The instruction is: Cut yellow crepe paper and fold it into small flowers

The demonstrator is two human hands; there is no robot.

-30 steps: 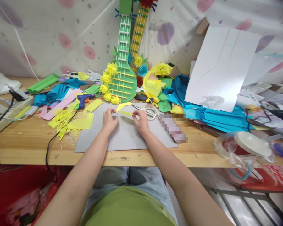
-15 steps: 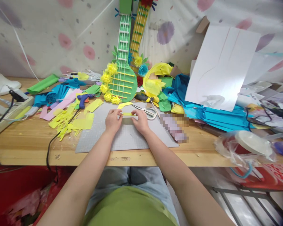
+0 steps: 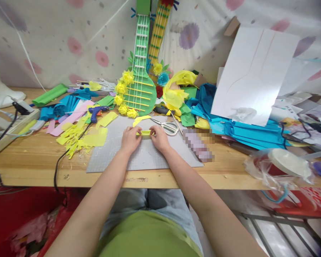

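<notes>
A short yellow paper strip [image 3: 146,132] lies between my two hands, over the grey cutting mat [image 3: 144,157]. My left hand [image 3: 130,137] pinches its left end with closed fingers. My right hand [image 3: 159,137] pinches its right end the same way. Both hands rest low on the mat, close together. Scissors [image 3: 167,126] lie just beyond my right hand. Another loose yellow strip [image 3: 140,119] lies on the mat's far edge.
A green paper guitar [image 3: 140,76] and a yellow one [image 3: 157,35] lean on the back wall. A blue glue gun [image 3: 97,111] and yellow scraps [image 3: 77,135] lie left. Blue paper [image 3: 243,130], a white sheet [image 3: 253,75] and a bagged tape roll [image 3: 280,166] crowd the right.
My hands have come closer together and dropped to the mat. The yellow strip between them now looks shorter and folded.
</notes>
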